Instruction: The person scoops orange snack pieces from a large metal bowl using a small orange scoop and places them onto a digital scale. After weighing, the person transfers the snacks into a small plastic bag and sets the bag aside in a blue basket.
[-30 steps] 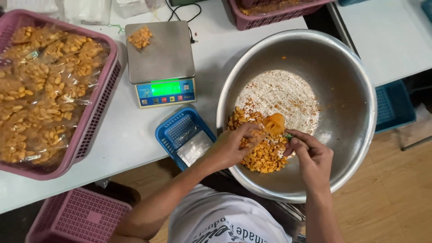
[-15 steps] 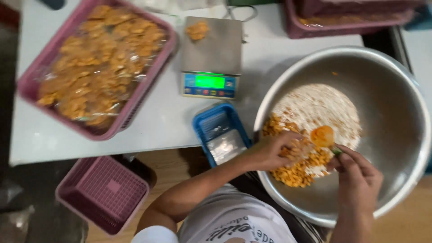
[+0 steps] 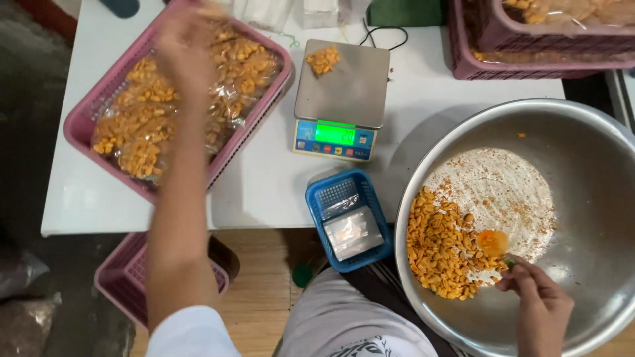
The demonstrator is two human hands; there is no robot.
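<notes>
Left hand (image 3: 188, 49) is up over the pink basket (image 3: 83, 116), blurred with motion, hovering above the clear bags of orange-yellow snack (image 3: 142, 129) packed inside it; whether its fingers are clenched or released I cannot tell through the blur. The left forearm runs down from there, crossing the near rim of the basket and the edge of the white tabletop (image 3: 264, 178).

Over to the big steel bowl (image 3: 595, 165), which sits to the right of the basket. Right hand (image 3: 542, 307) is at the bowl's near rim, fingers (image 3: 522, 274) pinched around the handle of a small orange scoop (image 3: 493, 241). The scoop's cup rests against the right edge of the heap of loose orange-yellow snack pieces (image 3: 440, 248), which lies in the left part of the bowl. Pale seasoning dust (image 3: 503, 192) coats the bowl floor just beyond the heap.

Between the basket and the bowl stands a digital scale (image 3: 340, 99) with a lit green display, and a small filled snack bag (image 3: 324, 59) lies on the far left of its steel platform. Just left of the bowl's rim, at the tabletop's near edge, a little blue basket (image 3: 321, 201) holds empty clear bags (image 3: 354, 231). Beyond the bowl, another pink basket (image 3: 476, 63) sits at the far edge. Below the tabletop, left of the bowl, a third pink basket (image 3: 119, 281) rests on the floor.
</notes>
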